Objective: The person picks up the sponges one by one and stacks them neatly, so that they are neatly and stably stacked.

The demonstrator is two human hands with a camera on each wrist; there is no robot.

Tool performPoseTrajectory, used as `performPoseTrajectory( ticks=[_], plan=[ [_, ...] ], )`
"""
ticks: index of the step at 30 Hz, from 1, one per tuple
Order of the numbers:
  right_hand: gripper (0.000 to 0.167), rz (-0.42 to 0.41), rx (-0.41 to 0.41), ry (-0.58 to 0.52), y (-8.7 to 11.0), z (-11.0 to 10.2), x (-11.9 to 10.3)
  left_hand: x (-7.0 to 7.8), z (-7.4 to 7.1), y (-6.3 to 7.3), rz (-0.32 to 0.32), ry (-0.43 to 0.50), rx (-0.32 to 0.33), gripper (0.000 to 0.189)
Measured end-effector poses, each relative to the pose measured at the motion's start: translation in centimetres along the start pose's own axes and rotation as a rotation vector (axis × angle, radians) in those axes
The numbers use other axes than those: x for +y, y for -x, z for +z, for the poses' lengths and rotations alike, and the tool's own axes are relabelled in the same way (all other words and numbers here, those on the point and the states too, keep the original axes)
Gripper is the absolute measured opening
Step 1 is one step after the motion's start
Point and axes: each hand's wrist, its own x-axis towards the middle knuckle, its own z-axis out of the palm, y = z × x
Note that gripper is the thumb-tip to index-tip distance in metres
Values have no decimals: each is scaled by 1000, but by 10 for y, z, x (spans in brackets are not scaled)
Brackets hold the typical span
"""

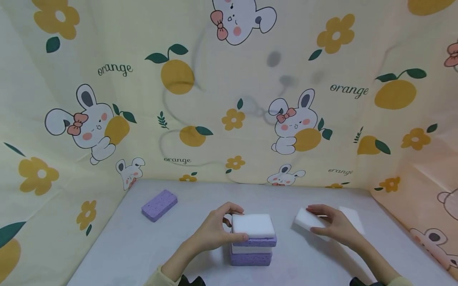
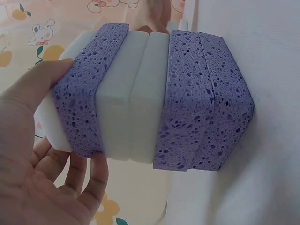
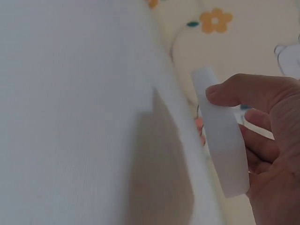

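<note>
A stack (image 1: 252, 259) of purple pored sponges and white foam sponges stands at the table's front middle. In the left wrist view, its layers from the top are one white sponge (image 2: 51, 124), one purple sponge (image 2: 82, 108), two white, then two purple. My left hand (image 1: 218, 230) pinches the upper purple sponge near its edges, thumb on one side and fingers on the other. To the right of the stack, my right hand (image 1: 332, 224) grips a loose white sponge (image 3: 222, 136) between thumb and fingers, tilted and raised off the table.
Another white sponge (image 1: 352, 218) lies just behind the right hand, partly hidden. A single purple sponge (image 1: 159, 205) lies at the table's back left. The pale table (image 1: 200, 194) meets a cloth backdrop (image 1: 118, 151) printed with rabbits and oranges at the back and sides.
</note>
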Motion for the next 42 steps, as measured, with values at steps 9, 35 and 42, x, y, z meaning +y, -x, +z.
performPoseTrajectory(
  ticks=[9, 35, 42],
  plan=[
    [64, -83, 3, -44, -5, 6, -37, -1, -3, 2, 10, 7, 12, 54],
    [59, -555, -143, -295, -23, 42, -166, -3, -1, 1, 20, 18, 27, 54],
    [57, -601, -211, -293, -31, 58, -181, -5, -1, 0, 25, 12, 16, 58]
  ],
)
